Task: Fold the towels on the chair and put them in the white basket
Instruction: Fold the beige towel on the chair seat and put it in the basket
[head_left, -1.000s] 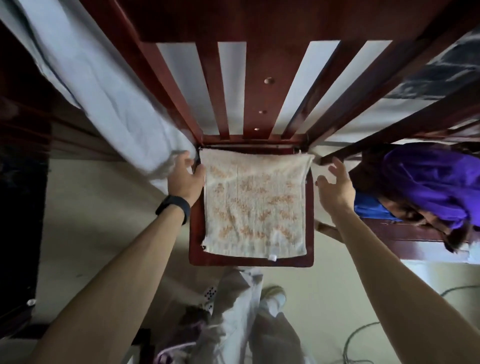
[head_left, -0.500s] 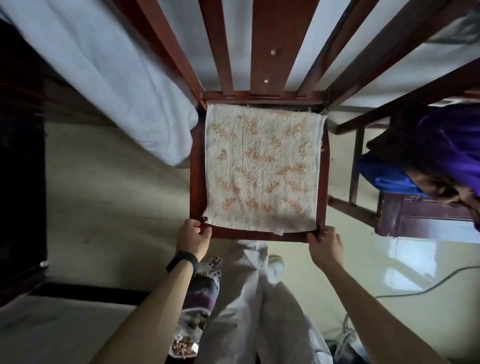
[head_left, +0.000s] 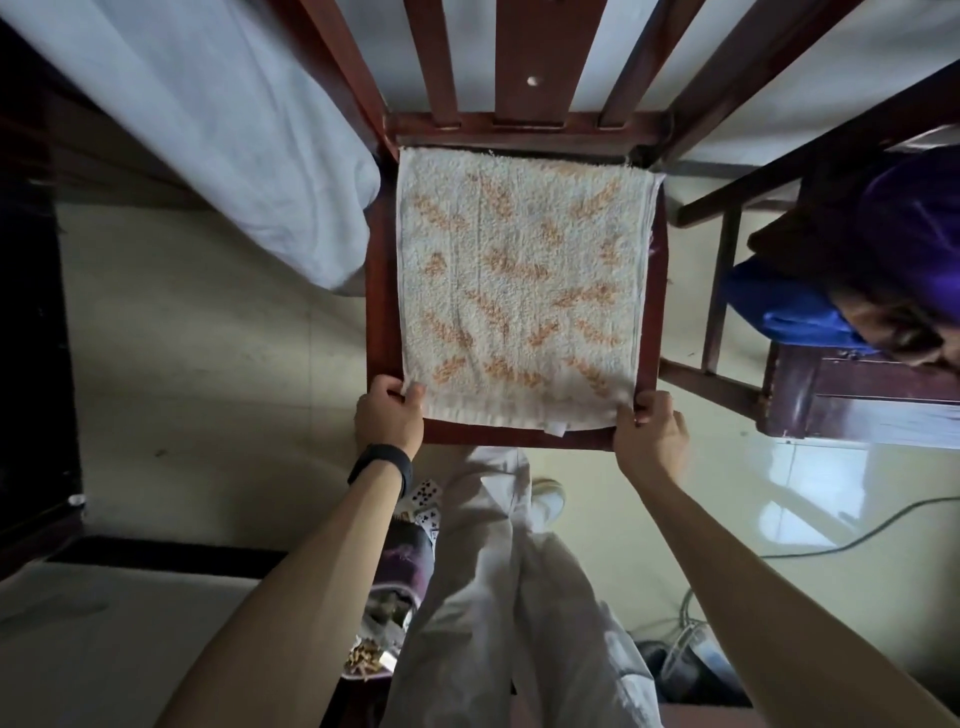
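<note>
- Towel (head_left: 519, 291) position is asked for first.
- It is spread flat on the wooden chair seat (head_left: 383, 312), patterned side up, with its far edge laid against the foot of the slatted chair back (head_left: 524, 62).
- And how is it held?
- Its near left corner is pinched by the left hand (head_left: 388, 415), with the fingers curled over the hem. The near right corner is gripped in the same way by the right hand (head_left: 649, 434).
- Which step is judged to be in hand?
- The first fold, it seems: both near corners are taken, but nothing is doubled over yet.
- What is called for next?
- Probably the near edge is to be lifted and carried to the far edge, with the corners matched so that the halves are laid squarely. The white basket is not seen, so its direction cannot be told.
</note>
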